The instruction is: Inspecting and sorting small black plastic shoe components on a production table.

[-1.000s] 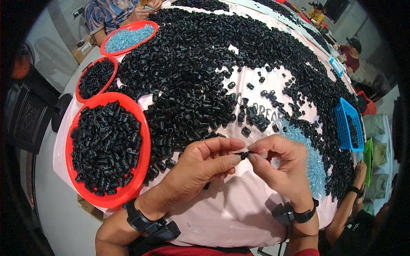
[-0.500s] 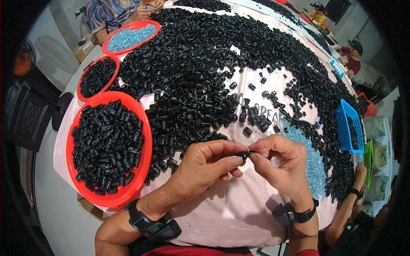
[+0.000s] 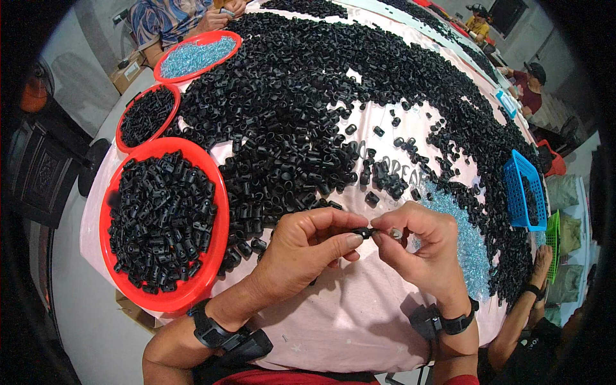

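My left hand (image 3: 311,240) pinches a small black plastic part (image 3: 363,233) between thumb and forefinger, above the pink tablecloth. Meeting it from the right, my right hand (image 3: 420,240) has its thumb and forefinger pressed together at the part's end. Whatever those fingertips hold is too small to make out. A small pale spot shows among the curled right fingers, its nature unclear. Just beyond both hands lies a heap of black tubular plastic pieces (image 3: 282,160). To the right of my right hand spreads a pile of small shiny bluish pieces (image 3: 459,237).
Red basins stand along the left: one (image 3: 221,212) full of black parts, one (image 3: 120,142) with thin black pieces, one (image 3: 158,72) with bluish pieces. A blue basket (image 3: 529,192) and a green basket (image 3: 553,237) are at right. Other people work around the table; a co-worker's hand (image 3: 542,263) is at right.
My right fingertips have shifted slightly and curled differently, so the pale spot among them now shows. The black part sits more level between my hands. My left hand has barely moved.
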### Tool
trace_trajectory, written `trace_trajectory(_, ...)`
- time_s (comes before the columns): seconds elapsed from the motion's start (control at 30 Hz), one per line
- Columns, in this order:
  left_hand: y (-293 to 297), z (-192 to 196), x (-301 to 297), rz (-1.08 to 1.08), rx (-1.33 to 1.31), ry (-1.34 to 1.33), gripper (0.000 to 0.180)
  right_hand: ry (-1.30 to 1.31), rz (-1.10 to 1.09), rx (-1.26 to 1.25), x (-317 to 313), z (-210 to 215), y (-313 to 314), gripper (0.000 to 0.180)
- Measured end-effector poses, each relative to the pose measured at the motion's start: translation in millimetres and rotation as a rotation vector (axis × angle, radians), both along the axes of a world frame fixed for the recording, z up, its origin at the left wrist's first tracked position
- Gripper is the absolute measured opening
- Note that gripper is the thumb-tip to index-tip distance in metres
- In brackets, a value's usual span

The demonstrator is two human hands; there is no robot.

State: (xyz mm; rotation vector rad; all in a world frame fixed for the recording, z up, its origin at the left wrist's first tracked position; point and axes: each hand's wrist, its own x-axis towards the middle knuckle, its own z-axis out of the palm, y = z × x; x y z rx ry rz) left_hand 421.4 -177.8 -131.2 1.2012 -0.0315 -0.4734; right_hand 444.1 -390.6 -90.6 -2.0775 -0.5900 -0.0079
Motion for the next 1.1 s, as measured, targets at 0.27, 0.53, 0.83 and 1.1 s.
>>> trace_trajectory(0.27,-7,-6,-4,0.046,0.025,-0.112,0.023,-0.089,0.045,-0.08,-2,5,1,0.016)
trace_trajectory(0.53,-7,-5,-9,0.074,0.204,-0.206,0.017,-0.037,0.076,-0.089,-3,4,0,0.013)
trace_trajectory(0.83,-10,-4,-11,0.16,0.402,-0.514,0.013,0.152,0.033,-0.061,-6,6,-1,0.011)
trace_trajectory(1.1,-14,-7,-12,0.175,0.281,-0.224,0.02,-0.122,0.041,-0.134,-4,-7,9,0.015)
